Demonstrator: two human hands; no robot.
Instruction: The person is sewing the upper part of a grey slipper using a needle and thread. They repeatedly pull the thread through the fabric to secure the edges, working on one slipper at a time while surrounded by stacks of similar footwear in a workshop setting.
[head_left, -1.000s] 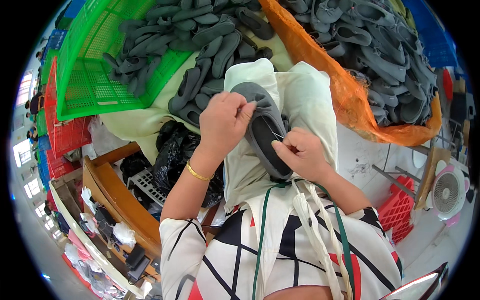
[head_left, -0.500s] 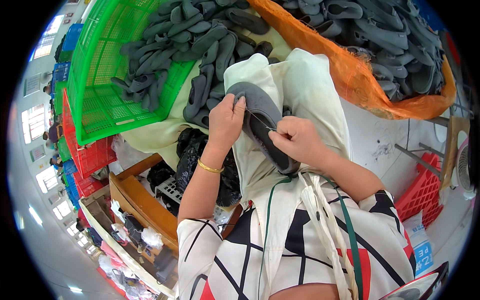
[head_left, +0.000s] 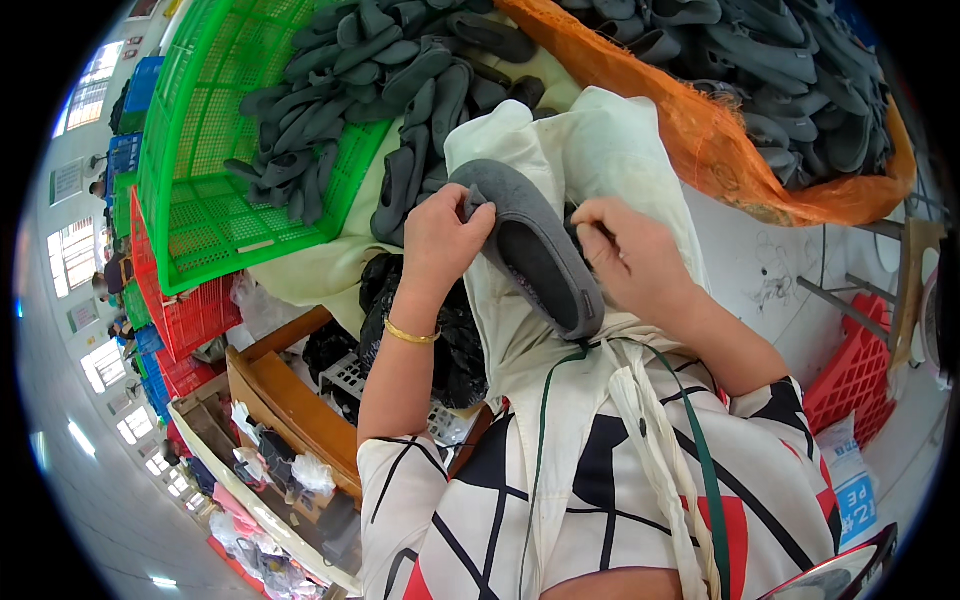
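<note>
A grey felt slipper (head_left: 543, 238) lies over my lap on the pale apron, its toe away from me and its opening facing up. My left hand (head_left: 447, 235) pinches the slipper's left edge near the toe, where a small grey tab shows between thumb and finger. On the other side, my right hand (head_left: 628, 258) is raised close to the slipper's right edge. Its thumb and fingers are curled together, and whatever is between them is too small to make out.
A green crate (head_left: 215, 235) with many grey slippers tilts at the left. More slippers fill an orange sack (head_left: 690, 130) at the far right. A wooden drawer (head_left: 300, 415), black plastic bags (head_left: 455, 350) and a red crate (head_left: 850, 375) stand around me.
My right hand has moved from over the slipper's opening to beyond its right edge. The thread that ran between my hands no longer shows. My left hand keeps its pinch.
</note>
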